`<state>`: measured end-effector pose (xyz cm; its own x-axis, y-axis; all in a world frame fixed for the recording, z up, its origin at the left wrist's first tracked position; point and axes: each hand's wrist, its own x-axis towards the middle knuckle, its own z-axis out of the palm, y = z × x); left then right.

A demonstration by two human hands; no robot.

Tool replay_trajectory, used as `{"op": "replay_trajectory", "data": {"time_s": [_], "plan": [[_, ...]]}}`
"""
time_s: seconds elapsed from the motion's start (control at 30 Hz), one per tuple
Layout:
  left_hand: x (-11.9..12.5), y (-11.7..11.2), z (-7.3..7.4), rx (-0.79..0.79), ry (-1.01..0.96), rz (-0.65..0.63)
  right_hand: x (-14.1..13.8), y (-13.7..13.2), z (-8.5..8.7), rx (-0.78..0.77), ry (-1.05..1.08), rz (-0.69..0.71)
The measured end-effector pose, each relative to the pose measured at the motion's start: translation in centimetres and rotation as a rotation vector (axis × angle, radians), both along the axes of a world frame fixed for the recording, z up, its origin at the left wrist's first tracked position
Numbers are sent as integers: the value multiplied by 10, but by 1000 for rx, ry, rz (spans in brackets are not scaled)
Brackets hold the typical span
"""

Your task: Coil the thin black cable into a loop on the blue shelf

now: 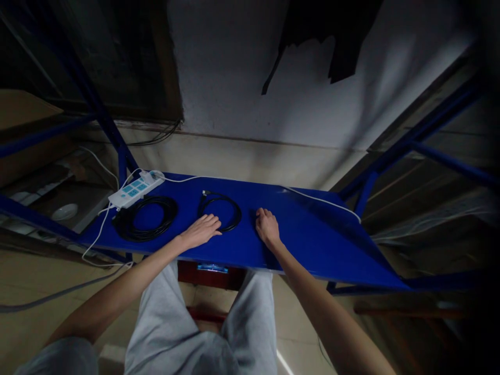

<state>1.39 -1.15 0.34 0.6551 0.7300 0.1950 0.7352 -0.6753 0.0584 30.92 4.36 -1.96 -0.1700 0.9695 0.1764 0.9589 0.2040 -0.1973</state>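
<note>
A small loop of black cable (239,209) lies on the blue tabletop, with a metal-ended connector (204,193) at its upper left. My left hand (201,230) is flat over the loop's lower left part, fingers stretched out and touching the cable or the table beside it. To the right of the loop, apart from it, my right hand (267,225) rests on the table with its fingers curled in, and no object shows in it. A larger coil of black cable (167,219) lies left of my left hand.
A white power strip (136,188) with blue sockets sits at the table's left end. Its white cord (312,196) runs along the back edge to the right. Blue metal frame bars (111,130) rise at both ends. A pale wall (250,104) stands behind.
</note>
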Motion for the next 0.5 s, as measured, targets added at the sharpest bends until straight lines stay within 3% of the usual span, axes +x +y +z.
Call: {"op": "replay_trajectory", "data": {"time_s": [0.13,0.23,0.4,0.5], "plan": [[27,3,9,-52,71,22,-1,-2,2,-6,-22,14],[27,10,23,-35,-30,109,-1,-1,1,1,-38,11],[-21,5,62,89,-183,302,1,4,-3,8,-60,8],[-61,-13,70,198,-125,406,0,7,-4,3,-76,17]]}}
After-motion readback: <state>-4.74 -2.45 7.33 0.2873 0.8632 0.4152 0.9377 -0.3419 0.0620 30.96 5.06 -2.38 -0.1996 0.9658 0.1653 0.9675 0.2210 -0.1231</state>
